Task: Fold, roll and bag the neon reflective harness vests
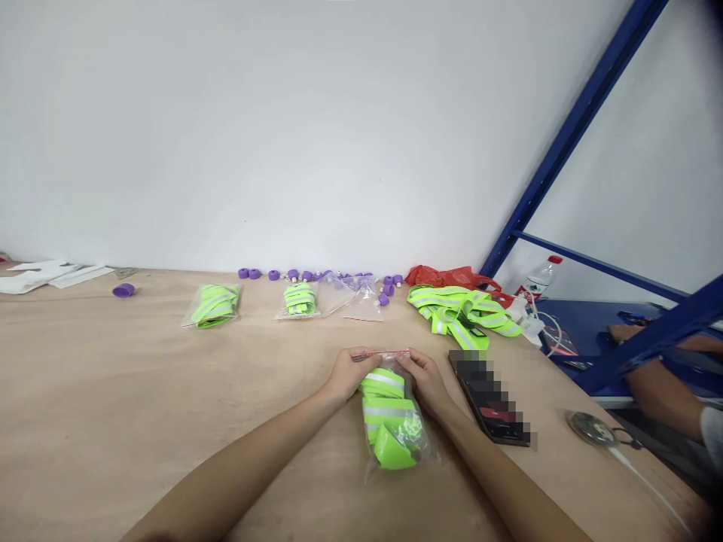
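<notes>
Both hands [346, 375] [425, 378] pinched closed @ top of clr bag [392, 412].

The zip bag [421, 452] is clear, glossy, wrinkled plastic; the neon straps [388, 414] inside look like woven cloth with smooth silvery bands. The worktop [124, 406] is wood-grained and mostly matt, the red bag [446, 277] thin crinkled plastic, the purple caps [292, 275] smooth plastic, the blue frame [571, 132] painted metal

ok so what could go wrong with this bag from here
The clear bag might slip, as the left hand and right hand pinch it near its red-edged top. The bulky green strap inside could strain the plastic. The right forearm lies close to the phone and might nudge it.
</notes>
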